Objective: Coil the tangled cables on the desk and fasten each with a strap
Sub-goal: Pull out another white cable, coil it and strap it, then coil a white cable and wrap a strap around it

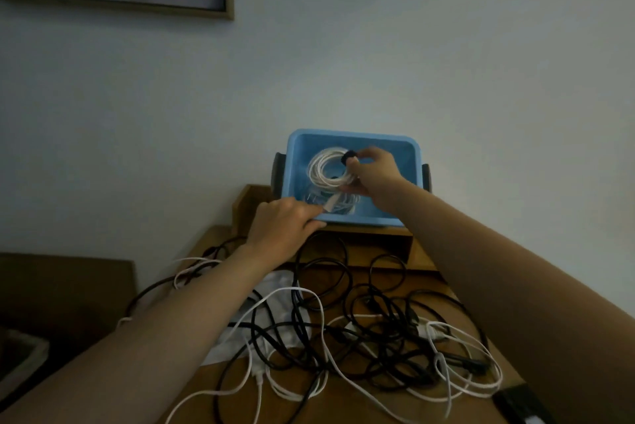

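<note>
Cables mostly unsorted, one white coil strapped and at the bin.
Tangle [347, 331] of black and white cables sprawls loose over the desk [343, 403] from near edge to middle, partly over a white cloth [278, 286]; none of these look coiled or strapped. Left hand [285, 221] lies on the near rim of the blue bin [292, 162] at the desk's far edge, fingers straight and flat, holding nothing I can make out; a white plug [330, 203] is at the fingertips, contact unclear. Right hand [372, 171] is inside the bin, fingers curled around a white coil [318, 169] at its black strap [350, 158]. More white cable lies under it on the bin floor, maybe one already done. Judging by the pile, most of the job is left.
</note>
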The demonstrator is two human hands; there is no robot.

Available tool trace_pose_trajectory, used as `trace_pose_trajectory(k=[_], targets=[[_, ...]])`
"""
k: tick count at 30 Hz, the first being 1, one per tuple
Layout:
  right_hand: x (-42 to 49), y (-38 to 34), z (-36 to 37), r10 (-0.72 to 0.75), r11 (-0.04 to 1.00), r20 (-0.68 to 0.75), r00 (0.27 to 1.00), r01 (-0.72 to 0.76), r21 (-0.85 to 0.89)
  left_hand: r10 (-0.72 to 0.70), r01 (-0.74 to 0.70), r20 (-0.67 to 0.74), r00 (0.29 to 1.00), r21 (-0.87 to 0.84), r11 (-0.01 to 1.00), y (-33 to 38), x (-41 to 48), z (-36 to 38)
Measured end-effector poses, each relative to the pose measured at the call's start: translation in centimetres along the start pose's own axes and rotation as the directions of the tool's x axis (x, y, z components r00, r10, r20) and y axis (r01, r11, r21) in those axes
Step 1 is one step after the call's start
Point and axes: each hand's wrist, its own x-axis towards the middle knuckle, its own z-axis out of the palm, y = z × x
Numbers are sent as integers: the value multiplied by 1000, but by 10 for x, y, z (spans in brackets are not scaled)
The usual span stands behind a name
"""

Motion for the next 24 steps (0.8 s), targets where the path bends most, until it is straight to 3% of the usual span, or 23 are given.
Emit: trace_pose_trajectory(k=[3, 6, 10, 14, 18, 21, 24], targets=[[22, 18, 5, 122, 982, -11, 993, -122, -141, 8, -8, -15, 1000, -11, 1000, -4, 1, 2], [29, 20, -2, 87, 891, 37, 996, -61, -450, 27, -28, -29, 999, -34, 999, -6, 2, 2], [28, 12, -17, 70, 835, 173, 982, 37, -549, 23, -24, -26, 999, -37, 999, -7, 6, -2], [21, 3, -36, -220, 699, 182, 958, 285, -655, -21, 22, 17, 1000, -43, 999, -6, 23, -14], [-4, 0, -53, -509, 568, 155, 846, 466, -679, -150, 153, 86, 985, -27, 988, -12, 46, -20], [-32, 8, -65, -555, 565, 155, 817, 508, -650, -238, 240, 138, 961, -3, 971, -24, 63, -17], [-59, 26, -85, -464, 599, 217, 859, 484, -637, -259, 257, 296, 919, 47, 965, -24, 74, -9]])
